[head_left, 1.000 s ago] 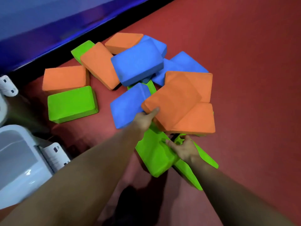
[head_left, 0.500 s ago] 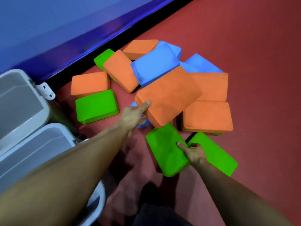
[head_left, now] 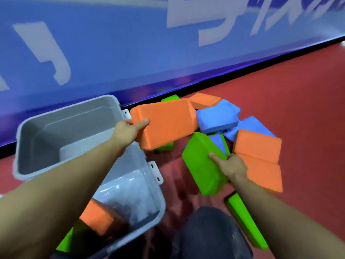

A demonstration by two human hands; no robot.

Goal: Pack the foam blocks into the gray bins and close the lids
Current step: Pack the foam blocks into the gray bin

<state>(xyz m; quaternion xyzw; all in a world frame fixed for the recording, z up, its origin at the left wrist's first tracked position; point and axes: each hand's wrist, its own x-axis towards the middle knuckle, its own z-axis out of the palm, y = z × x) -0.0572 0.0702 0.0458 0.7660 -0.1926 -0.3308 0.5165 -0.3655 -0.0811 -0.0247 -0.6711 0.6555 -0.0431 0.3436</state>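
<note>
Covering the ground is a red floor (head_left: 280,94), meeting a black strip at the base of a blue wall banner (head_left: 112,53). Banner carries large white characters, blurred and cropped; unreadable. Two gray bins on the left: far bin (head_left: 24,146) open with nothing visible inside, near bin (head_left: 158,208) holding an orange block (head_left: 97,219) and some green foam low in its corner. White latch tabs show on the bins' right edges; lids not clearly seen. Left hand (head_left: 127,131) grips a large orange foam block (head_left: 168,122) at its near end, thumb on top, the block raised just right of the far bin's rim. Right hand (head_left: 231,165) grips a green foam block (head_left: 201,165) along its right edge, tilted, lifted above the floor. Loose pile (head_left: 242,131) behind and right: blue blocks (head_left: 216,118), more orange blocks (head_left: 257,146), a green corner by the wall, another green block (head_left: 244,219) under the right forearm. Blocks are matte rectangular slabs with rounded edges. Dark clothing at bottom centre.
</note>
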